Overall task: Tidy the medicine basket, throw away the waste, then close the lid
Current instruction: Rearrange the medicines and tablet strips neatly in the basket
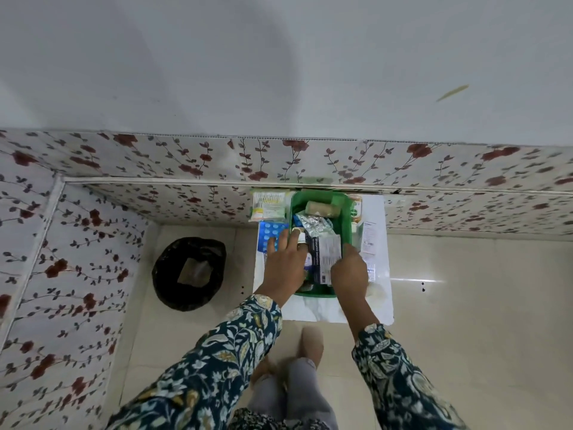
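A green medicine basket (pixel 339 209) stands on a small white table (pixel 322 311) against the wall. It holds a beige bandage roll (pixel 319 208), foil blister strips (pixel 313 223) and upright medicine boxes (pixel 325 254). My left hand (pixel 283 268) reaches into the basket's left side, fingers spread over a small white bottle (pixel 300 238). My right hand (pixel 348 271) grips the right edge of the upright boxes inside the basket. A blue blister pack (pixel 271 232) and a white packet (pixel 268 206) lie left of the basket. No lid is visible.
A black-lined waste bin (pixel 189 273) stands on the tiled floor left of the table, with a scrap inside. More boxes and a green-labelled bottle (pixel 356 209) sit right of the basket. Floral-tiled walls close in behind and on the left. My feet are below the table.
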`<state>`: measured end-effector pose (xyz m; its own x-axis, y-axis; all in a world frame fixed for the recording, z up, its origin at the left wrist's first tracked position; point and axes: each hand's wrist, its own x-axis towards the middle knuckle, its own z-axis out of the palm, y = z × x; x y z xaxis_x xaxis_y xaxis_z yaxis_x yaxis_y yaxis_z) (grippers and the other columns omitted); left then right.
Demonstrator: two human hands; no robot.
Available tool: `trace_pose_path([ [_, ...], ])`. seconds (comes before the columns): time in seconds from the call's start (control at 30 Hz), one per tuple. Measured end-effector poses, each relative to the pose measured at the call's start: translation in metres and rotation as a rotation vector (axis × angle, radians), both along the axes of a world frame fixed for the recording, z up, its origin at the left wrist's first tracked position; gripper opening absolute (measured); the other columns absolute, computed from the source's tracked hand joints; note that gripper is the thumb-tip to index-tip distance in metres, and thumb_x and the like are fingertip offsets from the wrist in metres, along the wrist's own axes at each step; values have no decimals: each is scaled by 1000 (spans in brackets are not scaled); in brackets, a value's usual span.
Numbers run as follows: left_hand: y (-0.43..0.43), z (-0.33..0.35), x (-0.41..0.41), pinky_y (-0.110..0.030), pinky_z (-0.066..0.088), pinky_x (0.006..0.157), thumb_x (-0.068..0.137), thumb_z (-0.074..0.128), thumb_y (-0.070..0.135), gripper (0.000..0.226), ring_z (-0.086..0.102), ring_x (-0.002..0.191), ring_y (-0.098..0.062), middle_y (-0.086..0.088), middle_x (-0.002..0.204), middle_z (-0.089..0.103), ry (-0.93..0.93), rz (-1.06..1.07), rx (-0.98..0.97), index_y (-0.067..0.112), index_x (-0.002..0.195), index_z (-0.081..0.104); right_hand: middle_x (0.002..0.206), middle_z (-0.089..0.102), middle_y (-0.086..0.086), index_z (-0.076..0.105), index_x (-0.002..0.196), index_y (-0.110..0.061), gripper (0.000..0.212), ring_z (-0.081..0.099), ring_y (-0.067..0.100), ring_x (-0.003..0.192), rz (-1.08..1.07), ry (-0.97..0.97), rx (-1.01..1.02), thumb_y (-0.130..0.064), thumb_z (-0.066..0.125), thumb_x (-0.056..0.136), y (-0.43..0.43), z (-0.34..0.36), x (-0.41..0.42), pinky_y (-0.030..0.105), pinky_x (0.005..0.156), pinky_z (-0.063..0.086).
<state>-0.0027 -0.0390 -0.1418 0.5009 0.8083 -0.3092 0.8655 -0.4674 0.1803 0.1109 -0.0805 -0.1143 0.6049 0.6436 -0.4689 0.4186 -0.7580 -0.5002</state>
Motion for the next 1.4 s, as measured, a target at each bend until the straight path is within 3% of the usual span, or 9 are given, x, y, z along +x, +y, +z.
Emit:
trace_pose_path([
  [0.17,2,2,-6,-49,49,90,63,78,10,39,53,122,-35,-10,127,60,-31,92,26,16,100,68,119,61,20,56,119,-3,43,57,35,108,48,7,82,11,38,82,4,7,-1,36,86,47],
  [0.27,20,2,-16,-43,45,89,81,59,8,30,50,118,-35,-14,126,57,-133,265,26,9,110,62,123,61,17,60,116,-2,34,57,32,111,140,61,178,6,44,86,29,11,-4,35,89,46],
  [0.57,69,-49,-34,-39,45,91,84,60,20,49,52,118,-39,-24,130,52,-264,899,-486,-2,125,43,124,53,20,51,120,-1,33,53,36,112,792,-24,130,-9,45,89,146,-30,-48,42,90,48],
  [0.7,75,-59,-39,-35,45,82,80,55,17,11,56,112,-41,-28,118,58,-440,1001,-546,7,84,52,140,36,26,30,135,1,50,37,42,128,953,-250,-195,-20,45,93,170,-66,-75,46,100,40],
  [0.83,80,-67,-43,-36,52,87,83,50,23,24,61,107,-36,-21,111,65,-629,1141,-630,30,62,43,151,10,36,8,144,2,65,19,56,135,936,-376,-327,-25,41,96,176,-86,-93,57,104,35],
  [0.93,84,-80,-46,-49,52,84,78,53,5,28,63,94,-42,-20,78,60,-645,1121,-670,20,55,49,146,18,40,15,142,5,55,32,59,126,940,-467,-267,-7,38,94,177,-85,-96,57,94,44],
  [1.13,84,-65,-59,-29,45,66,81,58,-8,13,55,81,-26,-23,88,63,-667,1127,-684,-10,93,63,132,45,35,37,129,11,41,50,50,115,1034,-538,-121,2,37,89,171,-74,-88,52,91,50],
  [1.27,79,-38,-72,-8,38,37,83,59,-5,11,50,59,-12,-16,89,61,-709,1173,-632,0,92,63,117,60,23,50,117,5,31,59,40,106,1038,-514,-43,5,41,87,169,-56,-77,44,85,51],
  [1.4,73,-8,-88,-17,41,48,86,57,-1,7,48,61,-8,-11,87,60,-802,1233,-592,6,88,58,97,70,10,60,103,-4,25,70,28,86,943,-587,102,2,46,83,167,-28,-66,31,68,54],
])
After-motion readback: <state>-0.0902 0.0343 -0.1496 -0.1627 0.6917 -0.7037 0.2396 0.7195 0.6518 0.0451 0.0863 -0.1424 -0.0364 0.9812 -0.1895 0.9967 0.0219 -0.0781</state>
